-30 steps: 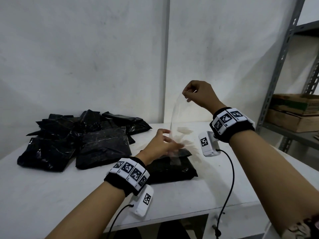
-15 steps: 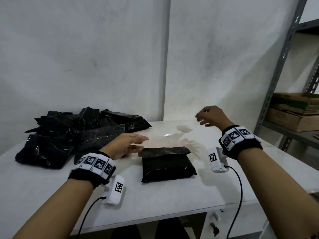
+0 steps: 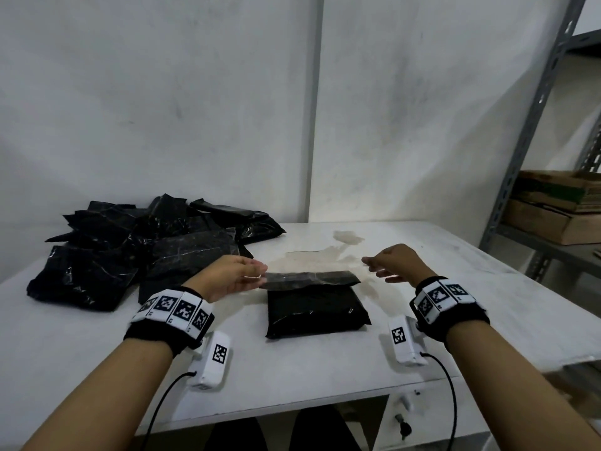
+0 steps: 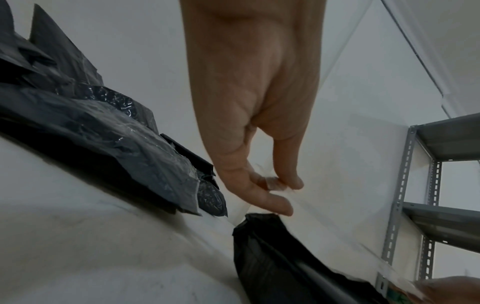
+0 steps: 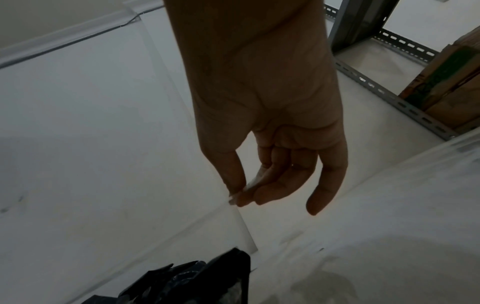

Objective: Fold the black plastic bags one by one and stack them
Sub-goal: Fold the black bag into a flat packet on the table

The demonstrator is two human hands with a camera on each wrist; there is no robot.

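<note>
I see one black plastic bag [image 3: 317, 305] lying flat at the centre of the head frame on the white tabletop [image 3: 292, 369]. Its long axis runs left to right across the picture, and its open flap [image 3: 312, 279] sits along the far edge, pointing toward the wall. The flap is raised a little above the body of the bag.

My left hand [image 3: 227, 278] hangs at the left end of that flap, my right hand [image 3: 395, 263] just past its right end and slightly farther back, so the bag lies between them and a bit nearer to me. A clear strip [image 3: 312, 258], hard to make out, stretches between the two hands above the flap. In the left wrist view, the left thumb and forefinger pinch one end of this clear strip [image 4: 272, 183], with the bag's corner [image 4: 259, 224] right below the fingertips. In the right wrist view, the right thumb and forefinger pinch the other end [image 5: 241, 195], while the remaining fingers hang loosely curled; the bag's corner [image 5: 233, 259] shows at the lower edge of that frame.

A loose pile of black bags [image 3: 130, 252] fills the left middle of the head frame, well apart from the bag in front of me. A grey metal shelf [image 3: 536, 141] with cardboard boxes [image 3: 559, 206] stands at the right edge.
</note>
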